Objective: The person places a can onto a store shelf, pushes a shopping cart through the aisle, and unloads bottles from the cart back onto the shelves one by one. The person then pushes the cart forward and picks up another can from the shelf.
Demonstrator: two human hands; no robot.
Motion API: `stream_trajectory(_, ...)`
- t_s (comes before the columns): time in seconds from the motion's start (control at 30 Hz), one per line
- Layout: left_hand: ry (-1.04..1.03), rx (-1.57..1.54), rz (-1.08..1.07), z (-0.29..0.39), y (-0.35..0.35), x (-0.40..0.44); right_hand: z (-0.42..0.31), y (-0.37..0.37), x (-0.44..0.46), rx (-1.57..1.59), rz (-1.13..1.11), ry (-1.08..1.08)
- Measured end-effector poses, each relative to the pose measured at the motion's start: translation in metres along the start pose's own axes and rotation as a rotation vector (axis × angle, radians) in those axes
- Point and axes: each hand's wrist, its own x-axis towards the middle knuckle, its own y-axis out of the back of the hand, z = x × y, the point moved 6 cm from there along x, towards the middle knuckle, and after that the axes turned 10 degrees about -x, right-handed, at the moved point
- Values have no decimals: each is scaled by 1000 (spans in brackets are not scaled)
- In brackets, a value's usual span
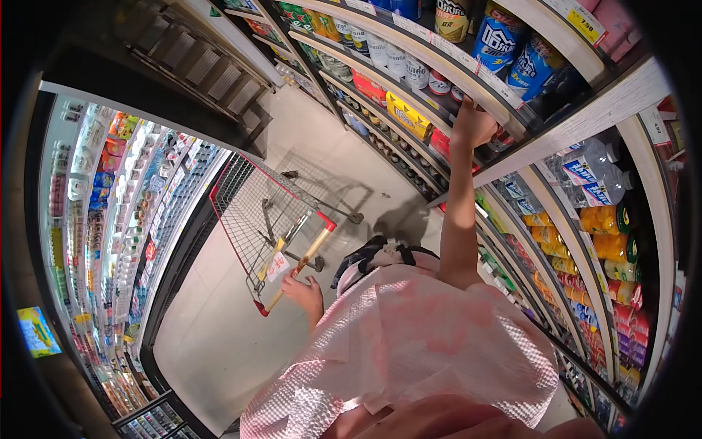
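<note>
My left hand (303, 290) is at the handle (316, 246) of a wire shopping cart (256, 212), its fingers apart, with the thumb and a finger spread beside the bar. No items show inside the cart. My right arm reaches up to a drinks shelf, and my right hand (474, 126) is at the shelf edge, beside some cans (441, 83). Its fingertips are hidden, so what it touches or holds cannot be made out. Big blue cans (497, 40) stand on the shelf above it, and a yellow pack (407, 113) lies to its left.
Shelves of bottled water (592, 172) and jars (608, 219) curve down the right side. A lit refrigerated display (124, 219) lines the left. Pale floor tiles (212, 322) run between them. A dark rack with steps (212, 69) stands at the upper left.
</note>
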Motion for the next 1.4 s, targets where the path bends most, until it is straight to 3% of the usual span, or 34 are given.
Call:
stream_trajectory(0.3, -330, -357, -58, 82, -37, 83, 4, 1, 8, -26, -70, -22)
stream_trajectory(0.43, -447, -579, -76, 134, -49, 107, -11, 5, 1, 41, -10, 102)
stream_trajectory(0.47, -451, -643, -112, 147, -53, 109, -17, 4, -4, -109, 207, 317)
stream_trajectory(0.7, -635, -855, -233, 222, -83, 139, -35, -14, -7, -73, 122, 409)
stream_trajectory(0.8, -691, -911, -258, 253, -85, 148, -25, -43, -13, -251, 18, 556)
stream_trajectory(0.9, -757, -997, -243, 279, -90, 155, -36, -37, -38, -291, 121, 731)
stream_trajectory(1.07, -809, -1099, -288, 307, -97, 154, -37, -22, -63, -40, 81, 895)
stream_trajectory(1.2, -869, -1213, -425, 337, -114, 155, -45, 13, -70, 82, 52, 904)
stream_trajectory(1.33, -925, -1249, -609, 401, -104, 155, -69, 62, -79, 291, -39, 573)
stream_trajectory(1.4, -931, -1299, -802, 434, -94, 153, -73, 71, -76, 570, -212, 382)
